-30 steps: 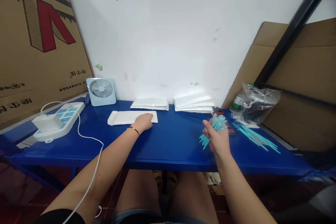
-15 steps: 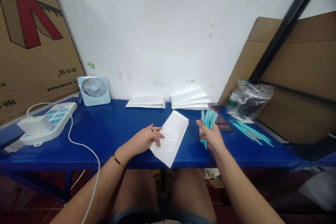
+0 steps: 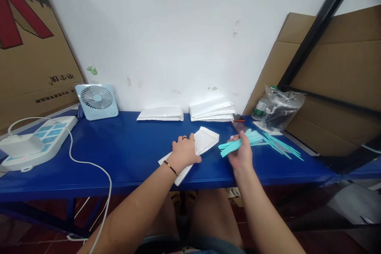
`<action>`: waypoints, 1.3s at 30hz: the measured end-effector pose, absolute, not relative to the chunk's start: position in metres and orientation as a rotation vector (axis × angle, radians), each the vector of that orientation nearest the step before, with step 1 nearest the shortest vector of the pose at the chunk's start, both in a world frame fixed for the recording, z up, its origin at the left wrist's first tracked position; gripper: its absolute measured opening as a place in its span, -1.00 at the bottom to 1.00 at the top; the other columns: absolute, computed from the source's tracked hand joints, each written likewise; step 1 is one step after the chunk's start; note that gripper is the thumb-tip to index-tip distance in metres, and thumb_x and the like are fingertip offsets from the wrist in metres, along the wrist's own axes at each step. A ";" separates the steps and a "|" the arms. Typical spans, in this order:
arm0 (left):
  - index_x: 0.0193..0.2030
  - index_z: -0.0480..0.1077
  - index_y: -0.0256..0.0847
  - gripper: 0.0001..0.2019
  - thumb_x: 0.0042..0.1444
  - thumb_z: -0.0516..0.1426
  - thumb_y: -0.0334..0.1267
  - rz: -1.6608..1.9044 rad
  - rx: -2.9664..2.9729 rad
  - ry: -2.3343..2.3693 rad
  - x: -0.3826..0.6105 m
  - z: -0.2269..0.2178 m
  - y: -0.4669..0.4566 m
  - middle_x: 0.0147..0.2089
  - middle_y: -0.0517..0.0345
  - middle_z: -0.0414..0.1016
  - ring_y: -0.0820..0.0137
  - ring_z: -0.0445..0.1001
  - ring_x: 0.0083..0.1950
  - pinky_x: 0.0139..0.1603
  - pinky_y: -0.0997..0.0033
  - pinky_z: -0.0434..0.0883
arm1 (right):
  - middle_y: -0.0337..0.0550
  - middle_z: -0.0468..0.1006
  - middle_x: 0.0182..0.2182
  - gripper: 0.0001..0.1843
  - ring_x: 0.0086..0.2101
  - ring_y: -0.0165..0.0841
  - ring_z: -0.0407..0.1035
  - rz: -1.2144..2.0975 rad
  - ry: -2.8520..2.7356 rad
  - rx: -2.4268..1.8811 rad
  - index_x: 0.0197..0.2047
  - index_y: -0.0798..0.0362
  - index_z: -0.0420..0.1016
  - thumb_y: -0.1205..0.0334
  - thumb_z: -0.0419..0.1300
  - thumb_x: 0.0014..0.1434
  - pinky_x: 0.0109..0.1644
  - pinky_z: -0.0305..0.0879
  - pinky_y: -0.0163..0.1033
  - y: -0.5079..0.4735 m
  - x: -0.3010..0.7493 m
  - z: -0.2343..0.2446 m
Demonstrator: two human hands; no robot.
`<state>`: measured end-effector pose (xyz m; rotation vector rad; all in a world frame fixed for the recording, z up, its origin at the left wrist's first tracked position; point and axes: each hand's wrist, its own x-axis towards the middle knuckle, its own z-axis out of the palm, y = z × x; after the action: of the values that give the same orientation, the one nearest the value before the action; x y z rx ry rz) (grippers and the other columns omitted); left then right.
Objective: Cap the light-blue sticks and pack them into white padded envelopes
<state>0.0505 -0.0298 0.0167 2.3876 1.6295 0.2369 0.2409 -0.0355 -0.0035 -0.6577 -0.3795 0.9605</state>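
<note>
A blue table (image 3: pixel 131 143) spans the frame, carrying a white power strip (image 3: pixel 52 141) at far left, a pale blue desk fan (image 3: pixel 97 101) at center left, two stacks of white envelopes (image 3: pixel 160 114) (image 3: pixel 212 111) at center, and, at center right, a dark flat object (image 3: pixel 238 127) beside loose turquoise strips (image 3: pixel 282 147).

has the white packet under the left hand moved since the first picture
Yes: against the blue fan, the white packet has moved right, and nearer the front edge of the blue table.
</note>
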 end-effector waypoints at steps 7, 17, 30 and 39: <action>0.27 0.03 -0.06 -0.12 -0.30 0.19 -0.38 0.359 2.609 1.206 0.021 0.027 -0.027 0.02 -0.04 0.33 0.09 0.37 0.01 -0.06 0.22 0.34 | -0.39 0.23 -0.64 -0.65 -0.60 -0.53 0.22 0.934 -0.488 -0.700 -0.58 0.05 0.19 0.04 0.19 0.04 -0.54 0.24 -0.40 -0.041 0.254 0.008; 0.24 0.10 -0.11 -0.22 -0.23 0.13 -0.47 0.921 2.280 0.862 0.021 0.026 -0.039 0.15 0.04 0.26 0.18 0.31 0.07 0.08 0.23 0.29 | -0.26 0.39 -0.47 -0.60 -0.38 -0.41 0.35 0.834 -0.870 -0.679 -0.58 0.04 0.29 -0.09 0.14 0.09 -0.25 0.30 -0.32 -0.052 0.226 0.043; 0.20 0.09 -0.18 -0.22 -0.19 0.27 -0.13 1.079 1.457 0.415 0.037 0.033 -0.012 -0.04 0.01 0.39 0.31 0.41 -0.15 -0.19 0.37 0.37 | -0.21 0.54 -0.45 -0.79 -0.39 -0.36 0.41 1.120 -1.769 -0.846 -0.38 0.11 0.53 0.25 0.39 -0.15 -0.37 0.34 -0.31 -0.044 0.215 0.192; 0.10 0.24 -0.21 -0.42 -0.12 0.22 -0.23 1.162 1.564 0.345 0.025 0.066 0.020 -0.03 0.02 0.43 0.28 0.41 -0.06 -0.06 0.31 0.36 | -0.24 0.51 -0.47 -0.84 -0.38 -0.41 0.40 0.872 -1.713 -0.828 -0.49 0.15 0.52 0.49 0.37 -0.23 -0.37 0.32 -0.36 -0.038 0.227 0.180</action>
<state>0.0250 0.0198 0.0662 1.5638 0.3455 1.1620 0.2270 -0.0382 0.1800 -0.8278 -1.7126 0.8725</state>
